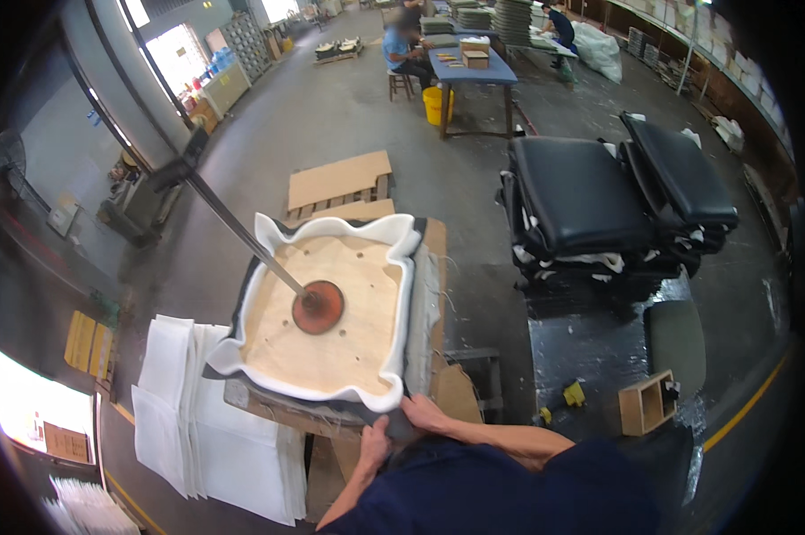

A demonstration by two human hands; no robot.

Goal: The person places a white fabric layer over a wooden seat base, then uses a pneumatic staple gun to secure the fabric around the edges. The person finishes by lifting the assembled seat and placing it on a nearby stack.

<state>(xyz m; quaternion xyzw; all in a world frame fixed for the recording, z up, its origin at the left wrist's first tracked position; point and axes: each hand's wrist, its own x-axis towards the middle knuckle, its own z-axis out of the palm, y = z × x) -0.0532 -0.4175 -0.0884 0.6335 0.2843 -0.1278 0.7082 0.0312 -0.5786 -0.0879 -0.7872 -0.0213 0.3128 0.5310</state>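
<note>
A square plywood seat board (360,282) lies on the work stand, ringed by upturned white padding (269,379) that sticks up in points at the corners. Black cover material (238,299) shows outside the padding. A round red press disc (319,308) on a metal rod bears down on the board's middle. At the corner nearest me, my left hand (375,443) is closed on the black cover's edge. Just to its right, my right hand (424,414) grips the same cover beside the padding's corner. My fingertips are partly hidden by the material.
White padding sheets (242,446) hang in a stack at the left. Black cushioned seats (585,192) are piled at the right, near a small wooden box (645,406) on the floor. Pallets with cardboard (340,181) lie beyond the stand. Co-workers sit and stand farther back.
</note>
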